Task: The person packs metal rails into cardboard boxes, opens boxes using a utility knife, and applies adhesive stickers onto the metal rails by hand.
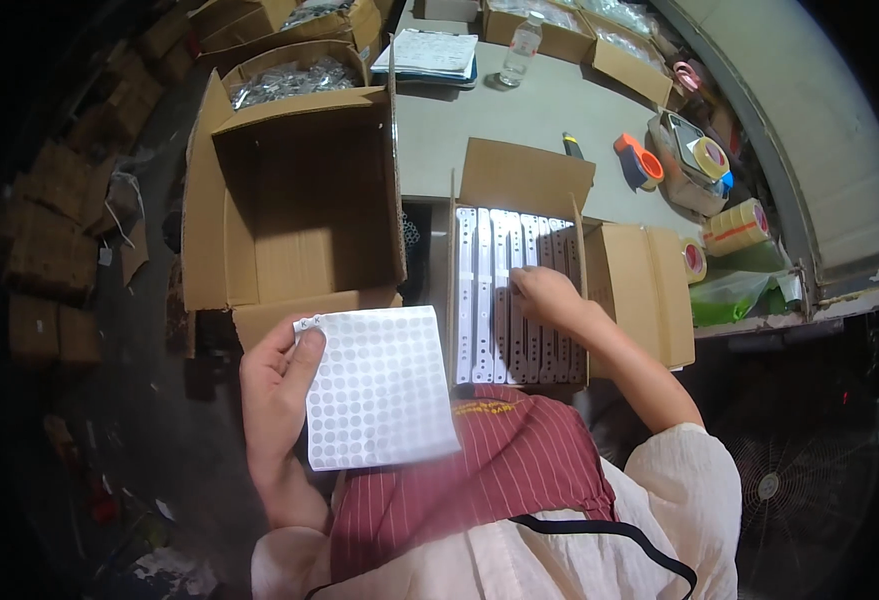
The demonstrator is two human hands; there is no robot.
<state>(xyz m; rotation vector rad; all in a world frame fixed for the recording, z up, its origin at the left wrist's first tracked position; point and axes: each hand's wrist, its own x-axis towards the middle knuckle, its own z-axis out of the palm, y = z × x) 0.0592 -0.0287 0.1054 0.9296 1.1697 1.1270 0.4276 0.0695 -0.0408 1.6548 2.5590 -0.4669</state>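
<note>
My left hand (277,385) grips a white sheet of round stickers (379,390) by its upper left corner, thumb on top. The sheet hangs at a slight slant in front of my striped maroon apron (499,450). To its right stands an open cardboard box (526,178) packed with a row of long white perforated metal strips (467,300) that look like drawer slides. My right hand (547,298) reaches over the box from its right side. Its fingers are bunched together at the middle of the strips, and whatever they pinch is too small to make out.
A larger open carton (299,230) stands on the left, its inside bare. Behind it, another box holds clear plastic bags (294,82). On the table are papers (426,52), a bottle (521,50), a cutter (571,146) and a tape dispenser (639,162). A closed box (644,290) sits right.
</note>
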